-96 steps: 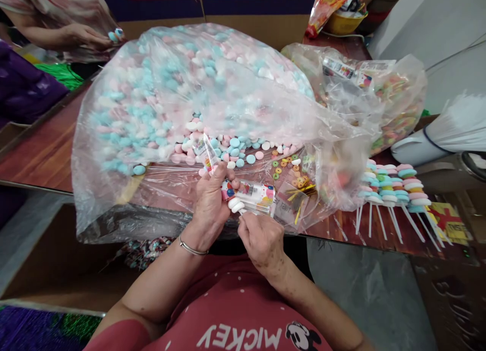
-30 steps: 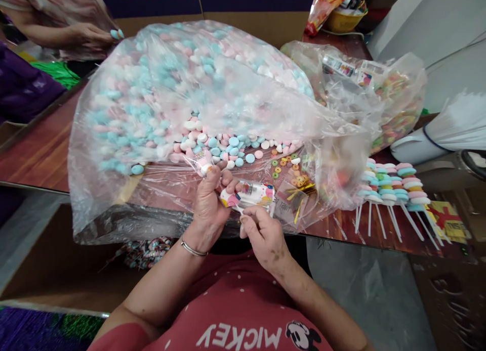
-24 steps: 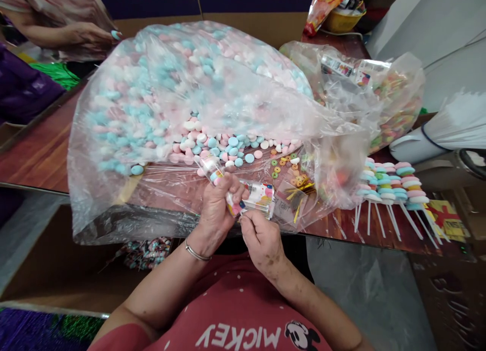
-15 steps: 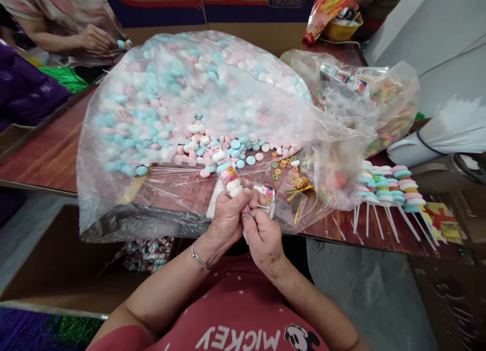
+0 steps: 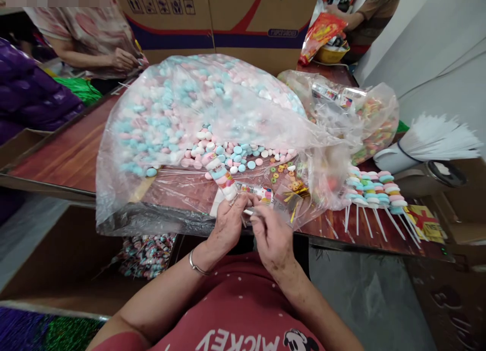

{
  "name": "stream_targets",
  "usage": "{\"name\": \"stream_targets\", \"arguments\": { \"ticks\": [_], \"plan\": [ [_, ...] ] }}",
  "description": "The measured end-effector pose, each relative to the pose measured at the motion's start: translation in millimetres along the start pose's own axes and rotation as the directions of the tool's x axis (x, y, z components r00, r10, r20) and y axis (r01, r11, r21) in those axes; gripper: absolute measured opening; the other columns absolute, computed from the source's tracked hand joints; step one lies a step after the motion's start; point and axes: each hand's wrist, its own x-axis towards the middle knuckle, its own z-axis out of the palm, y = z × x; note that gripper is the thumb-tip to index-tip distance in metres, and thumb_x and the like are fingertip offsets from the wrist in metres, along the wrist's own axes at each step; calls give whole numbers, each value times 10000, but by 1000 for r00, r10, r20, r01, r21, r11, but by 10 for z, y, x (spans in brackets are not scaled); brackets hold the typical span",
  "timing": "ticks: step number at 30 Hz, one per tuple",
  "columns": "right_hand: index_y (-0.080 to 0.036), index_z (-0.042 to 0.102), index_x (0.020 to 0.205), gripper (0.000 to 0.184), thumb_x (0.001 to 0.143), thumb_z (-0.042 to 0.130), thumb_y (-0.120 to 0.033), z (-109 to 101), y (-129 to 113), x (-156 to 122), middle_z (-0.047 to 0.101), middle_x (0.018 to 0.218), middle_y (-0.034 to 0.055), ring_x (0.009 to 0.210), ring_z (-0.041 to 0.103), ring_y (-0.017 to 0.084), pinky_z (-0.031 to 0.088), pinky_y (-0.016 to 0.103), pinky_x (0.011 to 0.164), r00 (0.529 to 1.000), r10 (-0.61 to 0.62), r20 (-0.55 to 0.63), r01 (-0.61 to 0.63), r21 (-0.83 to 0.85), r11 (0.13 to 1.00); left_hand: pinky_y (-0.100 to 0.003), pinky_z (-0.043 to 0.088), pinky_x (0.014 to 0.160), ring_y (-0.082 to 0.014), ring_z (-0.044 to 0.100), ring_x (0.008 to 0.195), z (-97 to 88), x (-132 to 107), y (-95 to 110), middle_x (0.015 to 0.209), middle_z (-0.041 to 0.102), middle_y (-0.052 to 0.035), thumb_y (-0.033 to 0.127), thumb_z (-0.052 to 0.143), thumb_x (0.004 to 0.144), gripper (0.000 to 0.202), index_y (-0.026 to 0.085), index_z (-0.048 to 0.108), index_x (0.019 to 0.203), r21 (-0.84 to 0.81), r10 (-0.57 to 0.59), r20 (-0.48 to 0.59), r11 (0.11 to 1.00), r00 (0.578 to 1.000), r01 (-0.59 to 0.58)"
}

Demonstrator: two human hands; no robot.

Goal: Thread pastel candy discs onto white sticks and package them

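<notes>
Plastic sleeve (image 5: 219, 170) of candy discs (image 5: 229, 188) gripped in left hand (image 5: 228, 223); right hand (image 5: 272, 235) apparently pinches its stick (image 5: 248, 212); bag (image 5: 152, 93) holds pastel candies (image 5: 236, 151).

a big clear bag (image 5: 170, 103) of pastel tablets (image 5: 236, 150) fills the centre; a cardboard box (image 5: 235, 17) stands at the top (blue and red print); finished candy sticks (image 5: 374, 189) lie at right, white sticks (image 5: 436, 138) above them.
</notes>
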Motion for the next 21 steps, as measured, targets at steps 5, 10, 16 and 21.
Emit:
{"name": "stream_targets", "arguments": {
  "ticks": [5,10,16,21],
  "plan": [
    [-134,592,1068,260,946,461,-323,-141,13,172,645,1027,143,969,540,259,468,430,873,992,-97,84,111,-185,976,-315,471,764,-176,552,746,18,-56,-60,767,615,-33,398,452,918,288,164,565,795,303,77,124,946,989,-111],
    [-182,568,870,217,967,393,-268,-162,133,261,624,870,90,872,550,229,476,376,789,973,-72,219,109,-162,981,-338,503,704,-199,579,737,77,-116,-214,849,646,-104,228,446,859,169,124,547,947,554,193,337,751,921,-360],
    [-226,460,732,271,978,384,-308,-241,361,321,536,618,3,554,491,170,361,280,514,974,-84,209,143,-288,947,-283,484,558,-180,596,591,41,-176,201,739,668,-87,299,527,905,216,102,614,928,633,-33,717,447,696,-632],
    [-204,515,734,311,975,321,-169,-239,317,333,556,623,34,586,499,175,333,292,541,840,-443,314,536,-349,769,-342,520,818,-221,637,908,-63,-157,753,923,675,-141,168,316,969,297,72,592,1021,639,307,632,312,711,-703]
  ]
}}
